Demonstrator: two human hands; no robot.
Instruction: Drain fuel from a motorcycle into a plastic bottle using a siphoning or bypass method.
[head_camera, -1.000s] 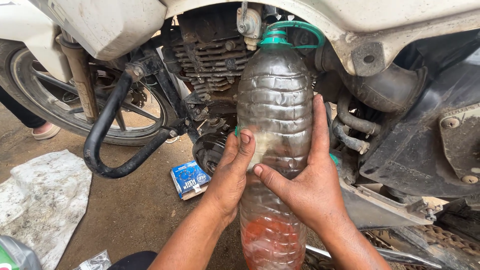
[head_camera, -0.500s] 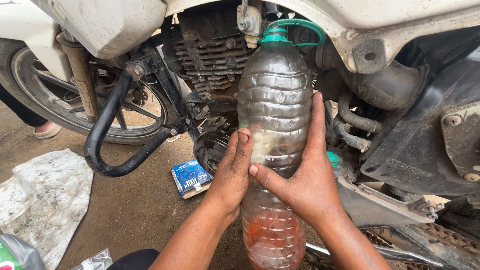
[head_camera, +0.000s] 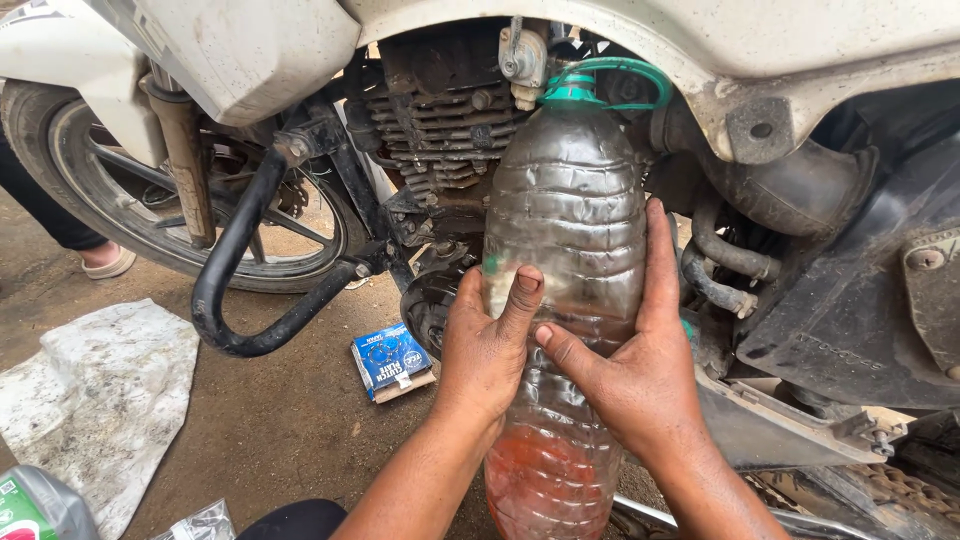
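A large clear plastic bottle (head_camera: 568, 220) stands upright against a motorcycle's engine (head_camera: 445, 130), its green neck under a small metal fitting. Reddish liquid fills its lower part. My left hand (head_camera: 485, 345) clasps the bottle's left side with the thumb pressed on its front. My right hand (head_camera: 625, 360) grips the right side, fingers stretched up along the wall and thumb pointing left across the front. A thin green tube (head_camera: 625, 75) loops away from the bottle's cap.
A black crash guard bar (head_camera: 235, 270) and the front wheel (head_camera: 110, 200) stand at the left. A small blue box (head_camera: 392, 360) lies on the dirt floor. A dirty white cloth (head_camera: 90, 400) lies lower left, a grey can (head_camera: 35, 505) beside it. Someone's sandalled foot (head_camera: 105, 262) shows behind the wheel.
Both hands have shifted slightly on the bottle, and my left thumb now presses higher on its front. The bottle stays in place.
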